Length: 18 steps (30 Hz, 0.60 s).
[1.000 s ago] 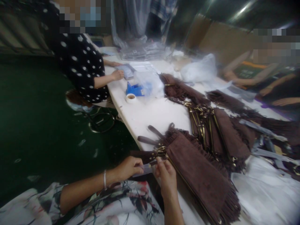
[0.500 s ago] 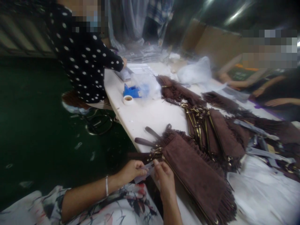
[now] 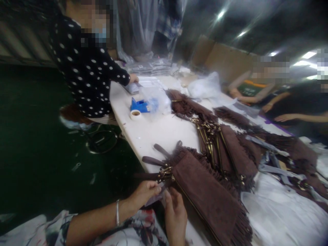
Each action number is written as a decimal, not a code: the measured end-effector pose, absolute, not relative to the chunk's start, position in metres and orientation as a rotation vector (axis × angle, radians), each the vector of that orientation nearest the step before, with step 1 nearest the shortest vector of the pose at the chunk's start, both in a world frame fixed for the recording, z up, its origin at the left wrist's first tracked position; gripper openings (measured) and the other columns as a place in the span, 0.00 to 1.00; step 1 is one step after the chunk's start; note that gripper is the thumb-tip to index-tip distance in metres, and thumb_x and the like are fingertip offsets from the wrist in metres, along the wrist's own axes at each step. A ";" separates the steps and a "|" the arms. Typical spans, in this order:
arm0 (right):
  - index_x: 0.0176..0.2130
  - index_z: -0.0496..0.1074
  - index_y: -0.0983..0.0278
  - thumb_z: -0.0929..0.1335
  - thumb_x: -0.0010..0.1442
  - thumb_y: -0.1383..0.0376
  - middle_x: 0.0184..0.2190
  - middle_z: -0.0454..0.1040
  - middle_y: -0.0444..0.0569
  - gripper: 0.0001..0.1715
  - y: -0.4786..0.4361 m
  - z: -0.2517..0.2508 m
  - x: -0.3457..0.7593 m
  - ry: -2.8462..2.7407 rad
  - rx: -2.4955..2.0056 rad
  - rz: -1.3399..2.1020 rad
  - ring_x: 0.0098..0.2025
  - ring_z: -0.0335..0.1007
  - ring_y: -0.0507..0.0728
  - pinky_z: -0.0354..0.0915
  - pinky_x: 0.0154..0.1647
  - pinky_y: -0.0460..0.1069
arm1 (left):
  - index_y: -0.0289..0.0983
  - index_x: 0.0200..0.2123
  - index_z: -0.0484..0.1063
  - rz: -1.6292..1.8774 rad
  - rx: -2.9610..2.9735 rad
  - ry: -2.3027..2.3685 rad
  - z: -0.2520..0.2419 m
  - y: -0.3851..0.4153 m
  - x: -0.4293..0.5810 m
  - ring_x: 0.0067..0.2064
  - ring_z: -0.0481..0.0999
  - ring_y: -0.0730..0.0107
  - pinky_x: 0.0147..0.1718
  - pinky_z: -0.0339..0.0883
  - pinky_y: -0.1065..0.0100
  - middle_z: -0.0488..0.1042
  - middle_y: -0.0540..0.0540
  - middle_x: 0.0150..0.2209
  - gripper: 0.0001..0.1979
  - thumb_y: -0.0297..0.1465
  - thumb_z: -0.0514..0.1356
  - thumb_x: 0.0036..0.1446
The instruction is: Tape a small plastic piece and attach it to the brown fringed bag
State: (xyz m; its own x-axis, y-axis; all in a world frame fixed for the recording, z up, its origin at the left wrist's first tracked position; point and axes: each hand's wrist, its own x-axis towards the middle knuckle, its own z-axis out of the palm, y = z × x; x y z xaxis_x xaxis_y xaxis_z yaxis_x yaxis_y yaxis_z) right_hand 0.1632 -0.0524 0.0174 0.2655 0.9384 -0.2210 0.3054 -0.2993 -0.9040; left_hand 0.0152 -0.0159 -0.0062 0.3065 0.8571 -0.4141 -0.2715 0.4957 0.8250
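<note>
My left hand [image 3: 143, 196] is closed at the table's near edge, thumb and fingers pinching a small translucent plastic sleeve [image 3: 153, 199]. Close by on the right, my right hand [image 3: 175, 212] has curled fingers, with its thumb at the sleeve's edge; the exact contact is partly hidden. A dark strap runs by the fingertips beside the sleeve. Just beyond lies a brown suede fringed bag [image 3: 205, 188] with gold-coloured clasps [image 3: 165, 172] and a looped wrist strap [image 3: 153, 160].
More brown fringed bags [image 3: 233, 147] lie piled across the white table [image 3: 143, 136]. White plastic bags [image 3: 279, 212] sit at right. A blue tape dispenser [image 3: 139, 105] and a tape roll [image 3: 135, 114] are farther off. A person in polka dots [image 3: 84, 68] works at left; others sit opposite.
The camera view has shifted slightly, moving the table items left in view. My right hand has dropped a little from the strap end, while my left keeps its pinch on the sleeve.
</note>
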 end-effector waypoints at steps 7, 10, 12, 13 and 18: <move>0.39 0.75 0.63 0.67 0.55 0.44 0.24 0.75 0.47 0.26 -0.059 0.009 0.153 -1.035 -1.708 1.062 0.25 0.70 0.56 0.63 0.23 0.47 | 0.33 0.28 0.73 0.908 0.801 1.062 0.011 -0.015 0.020 0.29 0.64 0.71 0.30 0.56 0.70 0.67 0.50 0.25 0.24 0.51 0.62 0.53; 0.38 0.74 0.63 0.67 0.56 0.44 0.18 0.68 0.42 0.26 -0.053 0.003 0.150 -0.962 -1.648 1.130 0.18 0.61 0.53 0.57 0.18 0.46 | 0.34 0.30 0.73 0.906 0.803 1.054 0.014 -0.015 0.024 0.31 0.65 0.69 0.30 0.57 0.70 0.68 0.49 0.27 0.24 0.51 0.60 0.55; 0.36 0.73 0.63 0.67 0.55 0.43 0.16 0.64 0.39 0.26 -0.049 -0.001 0.149 -0.905 -1.628 1.188 0.16 0.55 0.51 0.53 0.16 0.45 | 0.34 0.30 0.73 0.910 0.809 1.070 0.015 -0.015 0.026 0.31 0.65 0.69 0.30 0.58 0.70 0.68 0.49 0.27 0.23 0.51 0.60 0.55; 0.34 0.72 0.63 0.67 0.55 0.43 0.15 0.62 0.38 0.26 -0.048 -0.002 0.149 -0.879 -1.623 1.209 0.16 0.53 0.50 0.52 0.16 0.45 | 0.34 0.30 0.73 0.915 0.816 1.073 0.016 -0.014 0.028 0.31 0.65 0.69 0.30 0.58 0.70 0.68 0.49 0.27 0.23 0.51 0.60 0.55; 0.33 0.70 0.64 0.67 0.55 0.42 0.17 0.63 0.38 0.27 -0.046 -0.003 0.147 -0.819 -1.621 1.197 0.18 0.53 0.49 0.52 0.18 0.44 | 0.33 0.32 0.74 0.941 0.825 1.023 0.019 -0.009 0.033 0.33 0.67 0.67 0.32 0.61 0.69 0.71 0.47 0.30 0.24 0.51 0.60 0.55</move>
